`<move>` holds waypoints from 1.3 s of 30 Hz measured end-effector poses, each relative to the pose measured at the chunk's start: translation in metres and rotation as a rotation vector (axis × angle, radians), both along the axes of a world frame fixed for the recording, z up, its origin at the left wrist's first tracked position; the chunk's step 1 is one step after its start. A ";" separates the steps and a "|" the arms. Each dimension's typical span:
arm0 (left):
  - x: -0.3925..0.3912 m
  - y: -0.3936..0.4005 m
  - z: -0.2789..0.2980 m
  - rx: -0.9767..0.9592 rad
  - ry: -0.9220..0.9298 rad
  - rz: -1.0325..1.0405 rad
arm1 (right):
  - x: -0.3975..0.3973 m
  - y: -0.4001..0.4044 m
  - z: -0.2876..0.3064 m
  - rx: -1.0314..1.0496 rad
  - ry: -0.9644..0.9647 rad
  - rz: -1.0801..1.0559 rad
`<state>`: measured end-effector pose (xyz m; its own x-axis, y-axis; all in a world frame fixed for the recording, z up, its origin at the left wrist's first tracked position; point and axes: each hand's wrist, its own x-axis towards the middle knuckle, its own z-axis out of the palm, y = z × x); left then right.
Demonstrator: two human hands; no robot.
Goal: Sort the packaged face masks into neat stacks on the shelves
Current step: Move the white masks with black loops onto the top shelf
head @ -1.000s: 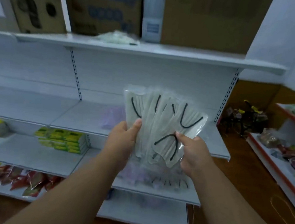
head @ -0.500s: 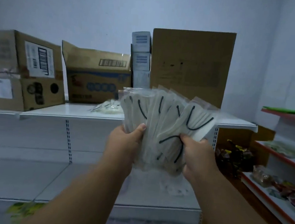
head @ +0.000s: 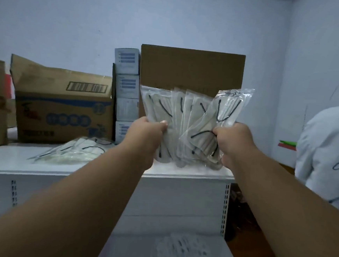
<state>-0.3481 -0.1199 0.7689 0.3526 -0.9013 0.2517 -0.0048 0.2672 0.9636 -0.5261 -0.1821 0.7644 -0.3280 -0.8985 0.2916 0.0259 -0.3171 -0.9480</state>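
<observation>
Just above the front edge of the top shelf (head: 181,175), a fanned bundle of mask packets (head: 187,117) held upright between both hands. Left hand (head: 147,129) curled round the bundle's left side, thumb laid across the front packet; right hand (head: 233,136) clenched on the right side, fingers wrapped behind. Long axis of the packets near vertical, sealed tops splayed outward, the rightmost leaning away to the right. Lower ends touching the shelf or just clear of it — cannot tell which. Directly behind the bundle, a tall cardboard box (head: 191,69). To the left of that box on the same shelf, a loose heap of more mask packets (head: 75,150), lying flat and well apart from the grip. Left hand the nearer to that heap. Probably a tap down on the shelf next, to square the bottom edges, then a tip forward or leftward to lay the bundle flat.
</observation>
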 end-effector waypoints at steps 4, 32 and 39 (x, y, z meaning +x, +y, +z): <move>-0.016 -0.058 0.010 0.079 -0.027 0.033 | -0.016 -0.058 0.015 -0.015 0.275 0.042; -0.015 -0.089 -0.023 -0.109 -1.236 0.328 | 0.001 -0.082 0.005 -0.163 1.295 0.045; 0.021 0.030 -0.071 -0.470 -1.150 0.384 | 0.029 0.035 -0.034 -0.536 1.021 -0.058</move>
